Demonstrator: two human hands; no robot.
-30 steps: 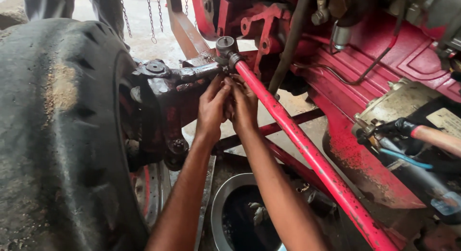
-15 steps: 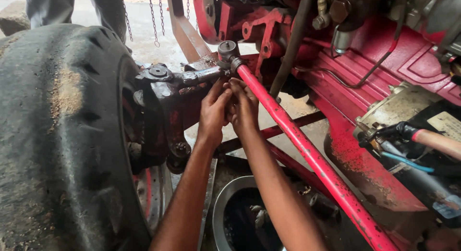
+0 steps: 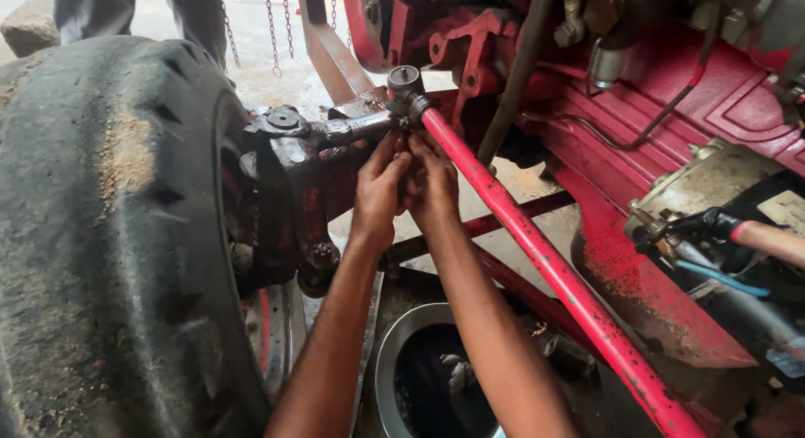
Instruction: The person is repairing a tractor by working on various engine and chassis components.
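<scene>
Head cam looks down into the front-left of a red tractor. Both my hands are up under the tie-rod end joint (image 3: 405,90), pressed close together, fingers touching.

Left hand (image 3: 379,193): fingers curled upward against the underside of the greasy steering arm (image 3: 335,132), right below the joint. Grip is closed around something small there; I cannot tell what, the fingers hide it.

Right hand (image 3: 433,182): just beside the left, fingertips pushed into the same spot under the joint, touching the red tie rod (image 3: 537,245) where it meets the joint. Grip looks pinched shut; the part inside is not visible.

Tie rod runs from the joint at top centre diagonally down to the bottom right, passing over my right forearm's outer side. Joint sits on top of the steering arm, stud cap facing up.

Steering arm bolts to the dark knuckle housing (image 3: 289,203), which sits against the big muddy tyre (image 3: 109,237) filling the left side.

Below my forearms: a round metal pan (image 3: 390,362) on the ground, dark oily stuff and small parts inside.

Right side: red engine body (image 3: 671,111), a black hose (image 3: 524,69) running down behind the rod, a red-handled tool (image 3: 759,237) lying near the blue wiring.

Top left: another person's legs (image 3: 92,10) standing behind the tyre, chains (image 3: 272,31) hanging near them.
</scene>
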